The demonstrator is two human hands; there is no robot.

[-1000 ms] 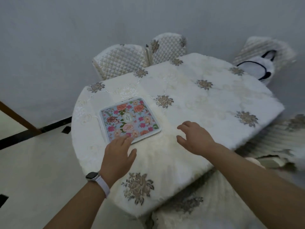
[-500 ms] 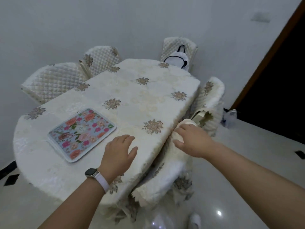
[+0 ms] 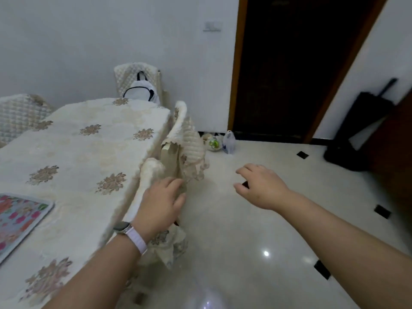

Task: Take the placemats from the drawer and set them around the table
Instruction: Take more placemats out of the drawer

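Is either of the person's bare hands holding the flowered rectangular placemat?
No, the flowered rectangular placemat lies flat on the cream tablecloth, apart from the left hand and right hand, which hold nothing.

Floral placemat (image 3: 20,217) cut off at left edge, backpack (image 3: 142,88) partly hidden behind table (image 3: 73,152)

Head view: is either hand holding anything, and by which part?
Nothing is held. The left hand and the right hand are both open and empty; the floral placemat lies on the table, away from both.
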